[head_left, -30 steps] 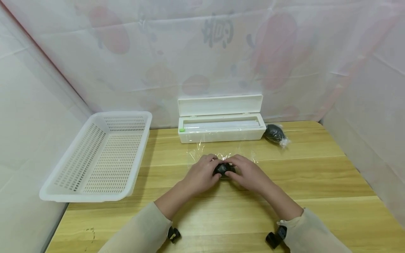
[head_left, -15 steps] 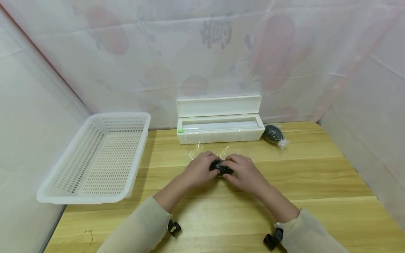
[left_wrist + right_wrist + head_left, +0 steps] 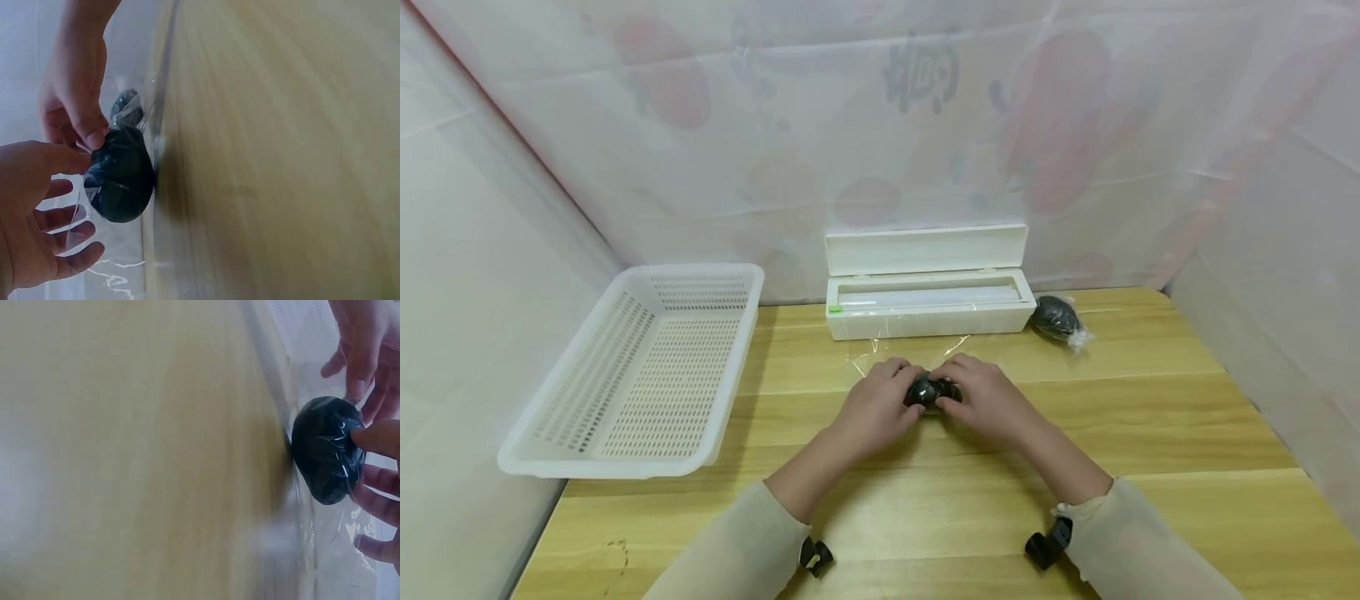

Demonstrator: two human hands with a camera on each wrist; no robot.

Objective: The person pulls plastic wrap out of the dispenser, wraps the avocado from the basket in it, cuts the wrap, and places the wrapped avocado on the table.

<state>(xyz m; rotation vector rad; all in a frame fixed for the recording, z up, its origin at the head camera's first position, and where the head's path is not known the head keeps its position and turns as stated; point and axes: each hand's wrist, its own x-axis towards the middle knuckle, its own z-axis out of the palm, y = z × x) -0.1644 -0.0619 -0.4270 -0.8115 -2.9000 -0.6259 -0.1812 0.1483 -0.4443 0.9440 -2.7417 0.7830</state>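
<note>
A dark egg-shaped fruit, apparently an avocado (image 3: 927,392), lies over the table with clear cling film around it. My left hand (image 3: 876,405) holds its left side; in the left wrist view, that hand's thumb touches the film-covered fruit (image 3: 125,178) while the other fingers are spread behind the film. The right hand (image 3: 992,398) grips the opposite side, with thumb and fingertips on the fruit (image 3: 328,450) in the right wrist view. Film (image 3: 868,354) stretches from the hands back to an open white cling film box (image 3: 932,323). The fruit's underside is hidden.
Against the box's right end lies another dark wrapped fruit (image 3: 1056,318), its film twisted at one end. A white perforated basket (image 3: 718,400) stands at the left. The wooden table (image 3: 1150,417) meets a hanging cloth (image 3: 775,125) at the back.
The right fingers have shifted from over the fruit to its right side, showing more of its top. Folds in the film behind the hands have changed. Basket and box stay put.
</note>
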